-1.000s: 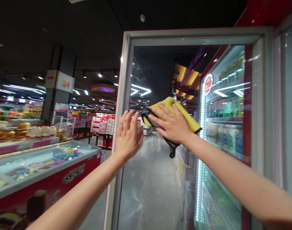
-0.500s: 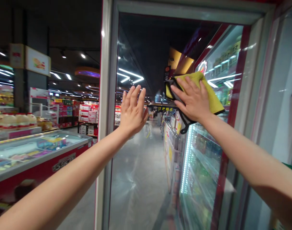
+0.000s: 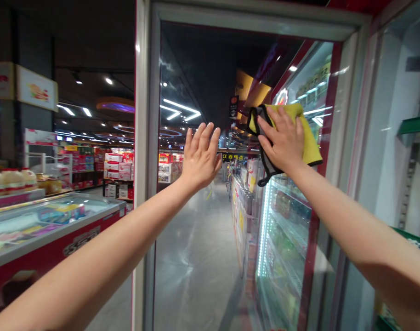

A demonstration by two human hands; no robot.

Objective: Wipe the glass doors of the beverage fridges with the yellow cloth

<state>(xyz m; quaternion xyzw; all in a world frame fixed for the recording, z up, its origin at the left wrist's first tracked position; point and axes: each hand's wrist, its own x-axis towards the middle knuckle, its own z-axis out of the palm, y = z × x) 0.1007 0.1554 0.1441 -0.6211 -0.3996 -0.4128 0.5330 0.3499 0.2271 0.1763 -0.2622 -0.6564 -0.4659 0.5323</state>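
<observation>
A glass door [image 3: 146, 138] in a pale metal frame stands in front of me. My right hand [image 3: 284, 138] lies over a yellow and grey cleaning cloth [image 3: 309, 140] with black edging, holding it against the upper right part of the glass. A black loop hangs from the cloth's lower corner. My left hand [image 3: 201, 158] is raised before the middle of the pane, fingers stretched out and holding nothing. Whether its palm touches the glass I cannot tell.
On the left stands a red chest freezer [image 3: 103, 225] with a glass top and packets inside. White-capped jugs [image 3: 13, 180] are lined up behind it. Fridge shelving with a green edge strip [image 3: 415, 124] is close on my right. An aisle floor [image 3: 192, 276] shows through the glass.
My left hand has shifted a little to the right. The right hand and cloth have moved slightly right relative to the door, and the view has turned slightly right.
</observation>
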